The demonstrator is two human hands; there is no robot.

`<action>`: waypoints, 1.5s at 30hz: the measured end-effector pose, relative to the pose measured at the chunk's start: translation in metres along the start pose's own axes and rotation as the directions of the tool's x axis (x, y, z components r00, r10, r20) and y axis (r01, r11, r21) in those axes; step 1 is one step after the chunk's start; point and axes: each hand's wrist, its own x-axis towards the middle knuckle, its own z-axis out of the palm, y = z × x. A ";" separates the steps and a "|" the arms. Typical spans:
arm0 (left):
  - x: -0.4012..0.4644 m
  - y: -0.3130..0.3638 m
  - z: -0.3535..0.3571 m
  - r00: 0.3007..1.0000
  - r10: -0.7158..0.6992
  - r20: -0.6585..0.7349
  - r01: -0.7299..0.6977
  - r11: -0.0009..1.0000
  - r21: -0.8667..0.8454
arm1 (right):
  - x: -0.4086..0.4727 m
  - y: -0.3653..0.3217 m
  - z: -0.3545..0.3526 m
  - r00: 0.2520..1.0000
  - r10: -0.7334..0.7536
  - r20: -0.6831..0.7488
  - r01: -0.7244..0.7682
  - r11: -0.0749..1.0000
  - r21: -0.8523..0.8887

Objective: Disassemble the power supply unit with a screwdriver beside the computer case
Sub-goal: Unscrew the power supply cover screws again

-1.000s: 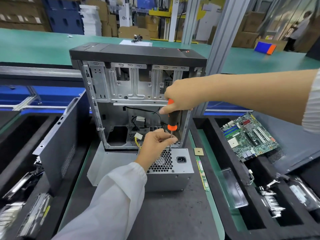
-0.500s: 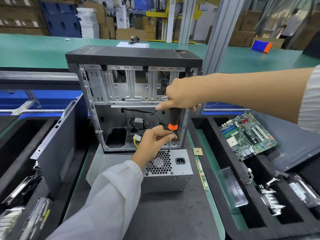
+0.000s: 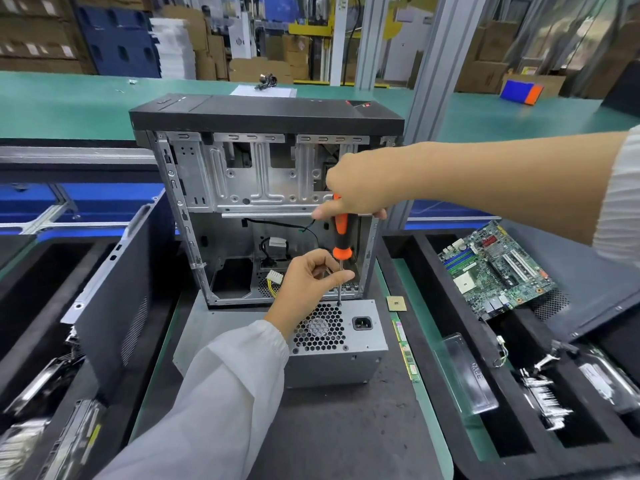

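The right hand is wrapped around the top of the orange-and-black-handled screwdriver, holding it upright; the left hand pinches the bare steel shaft just below the handle to guide it. The tip sits at the upper edge of the hexagonal fan grille, on what appears to be a corner screw of the grey sheet-metal power supply unit. Compared with half a second ago, more of the orange grip shows below the right fist, which suggests the handle has been rotated or regripped; tip position and left-hand pinch are unchanged. This indicates that screw removal is under way and not complete, since the cover remains seated. The unit rests on the dark bench mat, directly in front of the open silver-and-black computer case, touching or nearly touching its lower frame. To the right lie a small square processor chip and a green memory stick; further right, a green motherboard lies tilted in a black foam tray.
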 end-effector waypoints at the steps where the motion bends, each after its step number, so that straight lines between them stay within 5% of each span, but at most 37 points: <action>1: 0.000 0.002 -0.001 0.999 0.005 0.038 -0.006 1.000 0.004 | 0.002 -0.001 -0.001 0.999 -0.042 0.000 0.042 0.998 -0.044; 4: -0.001 0.007 -0.005 0.989 0.045 0.137 -0.049 0.999 0.021 | -0.001 0.006 -0.008 0.982 -0.163 0.100 0.144 0.974 0.175; 8: 0.003 0.011 -0.005 0.994 0.040 0.100 -0.044 0.998 0.044 | -0.004 0.009 -0.013 0.952 -0.166 0.256 0.055 0.918 0.392; 11: 0.005 0.011 -0.004 0.998 0.019 0.061 -0.019 1.000 0.014 | -0.001 0.000 -0.007 0.985 0.023 0.172 -0.054 0.982 0.179; 14: 0.006 0.009 -0.002 0.999 -0.008 0.042 0.008 1.000 0.008 | 0.005 -0.001 0.000 0.998 0.002 0.059 -0.007 0.996 0.085; 19: 0.004 0.012 -0.007 0.985 0.020 0.169 -0.033 0.997 0.076 | -0.003 0.009 -0.010 0.969 -0.207 0.135 0.168 0.952 0.257; 22: 0.003 0.009 -0.005 0.994 0.008 0.110 -0.016 0.997 0.072 | -0.003 0.008 -0.007 0.981 -0.126 0.150 0.060 0.922 0.382; 26: 0.004 0.003 -0.007 0.990 -0.016 0.142 0.000 0.994 0.111 | 0.003 0.005 0.002 0.996 -0.006 0.094 -0.017 0.971 0.240; 31: 0.001 -0.015 -0.016 0.945 -0.118 0.305 -0.068 0.842 0.536 | -0.004 0.008 -0.003 0.988 -0.136 0.075 0.116 0.969 0.220; 45: -0.011 -0.014 -0.004 0.977 0.039 0.209 -0.165 0.759 0.630 | -0.024 0.008 -0.005 0.983 -0.176 -0.049 0.183 0.941 0.284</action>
